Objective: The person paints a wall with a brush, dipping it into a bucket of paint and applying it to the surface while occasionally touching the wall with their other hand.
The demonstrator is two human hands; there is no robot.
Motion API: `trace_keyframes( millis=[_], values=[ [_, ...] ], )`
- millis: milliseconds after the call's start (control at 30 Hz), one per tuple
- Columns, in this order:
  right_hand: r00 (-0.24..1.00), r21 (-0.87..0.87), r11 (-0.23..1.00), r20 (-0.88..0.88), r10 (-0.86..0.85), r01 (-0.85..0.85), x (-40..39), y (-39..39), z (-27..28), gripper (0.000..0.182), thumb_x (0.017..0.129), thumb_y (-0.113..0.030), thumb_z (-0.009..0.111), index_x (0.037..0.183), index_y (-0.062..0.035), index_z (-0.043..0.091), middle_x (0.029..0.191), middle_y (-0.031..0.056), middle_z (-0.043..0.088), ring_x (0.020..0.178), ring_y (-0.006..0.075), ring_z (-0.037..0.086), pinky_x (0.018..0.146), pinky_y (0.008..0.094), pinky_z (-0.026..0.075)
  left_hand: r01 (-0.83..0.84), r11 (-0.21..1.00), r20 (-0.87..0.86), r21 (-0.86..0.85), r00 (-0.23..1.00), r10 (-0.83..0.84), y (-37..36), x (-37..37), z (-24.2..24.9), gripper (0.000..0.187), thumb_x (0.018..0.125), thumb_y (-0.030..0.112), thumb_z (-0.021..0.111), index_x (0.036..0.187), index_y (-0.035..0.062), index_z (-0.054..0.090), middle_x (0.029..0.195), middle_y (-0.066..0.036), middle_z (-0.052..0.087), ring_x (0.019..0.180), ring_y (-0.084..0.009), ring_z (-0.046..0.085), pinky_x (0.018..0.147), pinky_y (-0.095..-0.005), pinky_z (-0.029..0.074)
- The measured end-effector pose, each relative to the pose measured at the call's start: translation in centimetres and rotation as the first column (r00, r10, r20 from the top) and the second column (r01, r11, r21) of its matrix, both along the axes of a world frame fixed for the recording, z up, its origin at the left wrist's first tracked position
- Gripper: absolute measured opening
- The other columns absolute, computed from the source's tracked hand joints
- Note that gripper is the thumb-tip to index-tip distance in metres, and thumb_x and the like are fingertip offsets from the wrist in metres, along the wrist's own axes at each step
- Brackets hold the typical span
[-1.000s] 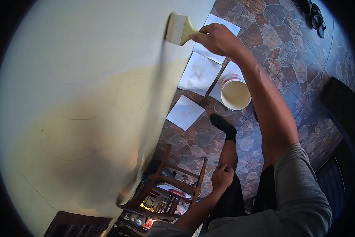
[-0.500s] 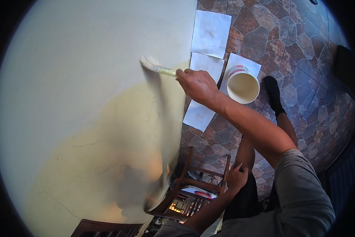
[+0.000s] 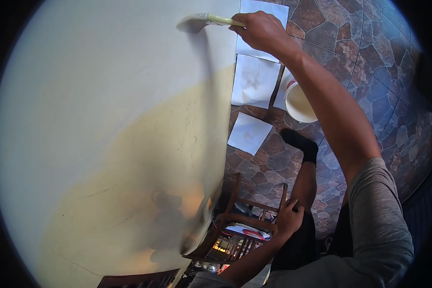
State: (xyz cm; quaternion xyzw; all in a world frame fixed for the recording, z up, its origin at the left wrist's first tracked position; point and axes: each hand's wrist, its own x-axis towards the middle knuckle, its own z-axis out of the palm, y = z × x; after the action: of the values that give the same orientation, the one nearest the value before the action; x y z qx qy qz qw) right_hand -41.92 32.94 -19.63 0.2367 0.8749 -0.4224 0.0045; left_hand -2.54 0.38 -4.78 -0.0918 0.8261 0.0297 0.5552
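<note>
A paintbrush [image 3: 216, 19] with a pale yellow-green handle is gripped in my right hand [image 3: 264, 30], its bristles against the wall [image 3: 105, 72]. White paint covers the upper wall and a yellowish, cracked patch [image 3: 153, 139] shows below. Beside my right forearm stands a white paint bucket [image 3: 300, 104], partly hidden by the arm, with pale paint inside. My left hand [image 3: 289, 218] rests on my bent leg near the knee, fingers loosely spread, with no tool visible in it.
White paper sheets [image 3: 257, 81] lie on the stone-patterned floor [image 3: 370, 62] along the wall's foot; another sheet [image 3: 249, 133] lies closer. A wooden chair [image 3: 254, 222] with items on it stands beside my left arm. My foot in a black sock [image 3: 300, 141] is near the bucket.
My right hand has carried the brush up the view along the wall, away from the yellowish patch. One foot has shifted toward the wall. My left hand stays on the leg.
</note>
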Motion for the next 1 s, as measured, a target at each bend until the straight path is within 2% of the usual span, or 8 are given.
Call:
trace_keyframes(
  millis=[133,200,333,467,600,733,800,1000],
  values=[
    [0.882,-0.119,0.874,0.042,-0.47,0.471,0.0,-3.0,-1.9,0.031,0.097,-0.037,0.066,0.111,-0.0097,0.073,0.083,0.0164,0.073,0.078,0.0419,0.068,0.072,0.0521,0.053,-0.01,0.999,-0.049,0.045,0.999,0.013,-1.1,0.5,-0.4,0.045,0.09,0.033,0.062,0.129,0.0108,0.069,0.137,-0.021,0.062,0.126,-0.0401,0.059,0.106,-0.0452,0.047],
    [0.962,-0.039,0.973,-0.143,-0.231,0.228,0.5,-4.6,-1.5,0.023,0.098,-0.03,0.065,0.106,-0.01,0.071,0.078,0.0208,0.069,0.075,0.0451,0.066,0.066,0.0534,0.051,-0.016,0.997,-0.058,0.071,0.998,0.021,-1.4,0.3,-0.4,0.046,0.09,0.033,0.063,0.129,0.0104,0.069,0.137,-0.021,0.062,0.126,-0.0396,0.059,0.106,-0.045,0.047],
    [0.998,-0.119,0.991,-0.028,0.061,-0.064,4.3,-7.1,0.6,0.017,0.096,-0.025,0.065,0.104,-0.0104,0.071,0.077,0.0199,0.069,0.075,0.0422,0.067,0.068,0.0539,0.051,-0.033,0.996,-0.008,0.085,0.999,0.033,-1.3,-1.1,-0.1,0.046,0.09,0.033,0.063,0.129,0.0092,0.069,0.137,-0.022,0.062,0.126,-0.0406,0.059,0.106,-0.0456,0.047],
    [0.855,0.026,0.855,0.042,0.517,-0.518,11.9,-6.5,1.9,0.018,0.093,-0.024,0.068,0.099,-0.0081,0.074,0.079,0.0159,0.071,0.074,0.0361,0.069,0.07,0.0502,0.053,0.019,0.983,-0.067,0.183,0.998,-0.006,-3.2,-0.4,0.8,0.048,0.091,0.032,0.063,0.132,0.0078,0.066,0.138,-0.026,0.059,0.126,-0.0437,0.058,0.107,-0.0479,0.047],
    [0.928,-0.186,0.936,0.174,0.33,-0.298,20.2,-6.0,3.8,0.021,0.093,-0.025,0.066,0.095,-0.0051,0.073,0.088,0.0188,0.071,0.082,0.0408,0.07,0.077,0.0531,0.054,0.105,0.935,-0.189,0.338,0.981,-0.042,-5.4,0.1,1.5,0.059,0.09,0.032,0.066,0.14,0.0015,0.056,0.135,-0.028,0.06,0.127,-0.0436,0.057,0.109,-0.048,0.044],
    [0.942,-0.101,0.99,0.31,0.125,-0.098,26.5,-4.5,3.6,0.021,0.092,-0.025,0.069,0.099,-0.0049,0.073,0.086,0.0217,0.072,0.084,0.0417,0.069,0.079,0.0517,0.053,0.119,0.954,-0.105,0.274,0.99,-0.093,-5.8,-3.7,6.5,0.054,0.089,0.03,0.068,0.135,0.0029,0.059,0.13,-0.029,0.062,0.116,-0.0448,0.063,0.099,-0.0485,0.051],
    [0.817,-0.023,1.0,0.577,0.01,0.005,28.3,-4.3,3.4,0.026,0.091,-0.029,0.068,0.098,-0.0036,0.073,0.091,0.0244,0.072,0.089,0.0438,0.069,0.081,0.0528,0.053,0.053,0.976,0.103,0.21,0.992,-0.076,-7.2,-4.3,8.8,0.044,0.093,0.031,0.065,0.127,0.0041,0.064,0.121,-0.025,0.068,0.111,-0.0402,0.066,0.097,-0.0479,0.052],
    [0.765,0.055,0.997,0.644,0.002,-0.049,28.6,-5.4,-1.4,0.029,0.088,-0.022,0.062,0.1,0.0018,0.074,0.096,0.029,0.072,0.095,0.0456,0.07,0.087,0.0522,0.056,-0.354,0.826,0.69,0.438,0.722,-0.056,-8.8,-0.1,13.7,0.032,0.101,0.033,0.059,0.114,0.0066,0.071,0.105,-0.018,0.073,0.101,-0.0333,0.071,0.089,-0.0423,0.054]
  ],
)
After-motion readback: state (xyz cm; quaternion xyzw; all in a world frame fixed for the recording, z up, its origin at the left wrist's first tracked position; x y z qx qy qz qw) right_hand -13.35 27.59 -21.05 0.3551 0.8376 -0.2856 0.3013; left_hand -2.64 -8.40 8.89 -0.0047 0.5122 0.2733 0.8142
